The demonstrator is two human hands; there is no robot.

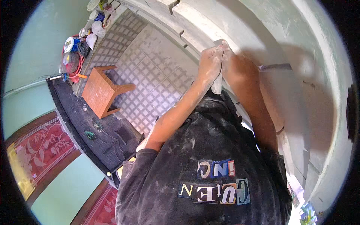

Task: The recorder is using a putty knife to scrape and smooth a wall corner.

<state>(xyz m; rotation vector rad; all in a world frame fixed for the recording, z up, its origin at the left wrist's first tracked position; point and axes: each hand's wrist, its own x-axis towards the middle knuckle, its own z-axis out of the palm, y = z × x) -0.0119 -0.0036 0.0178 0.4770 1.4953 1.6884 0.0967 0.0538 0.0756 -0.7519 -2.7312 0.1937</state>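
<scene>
Both hands meet at the upper middle of the view, close to a pale wall ledge. My left hand (210,57), dusted white, is curled against one side of a pale, dust-covered hand tool (216,85). The tool's rounded handle end points down towards my shirt, and a small flat grey part shows above the fingers. My right hand (231,63) is closed along the tool's other side, its fingertips beside those of the left. The middle of the tool is hidden between the hands, so its exact kind cannot be told.
A brown plastic stool (98,91) stands on the tiled floor (152,73) at left. Tubs, bags and a red hose (82,66) lie along the far-left wall. Dark cloth (104,140) covers a surface nearer me. The pale ledge (197,17) has notches, and a plastered wall rises at right.
</scene>
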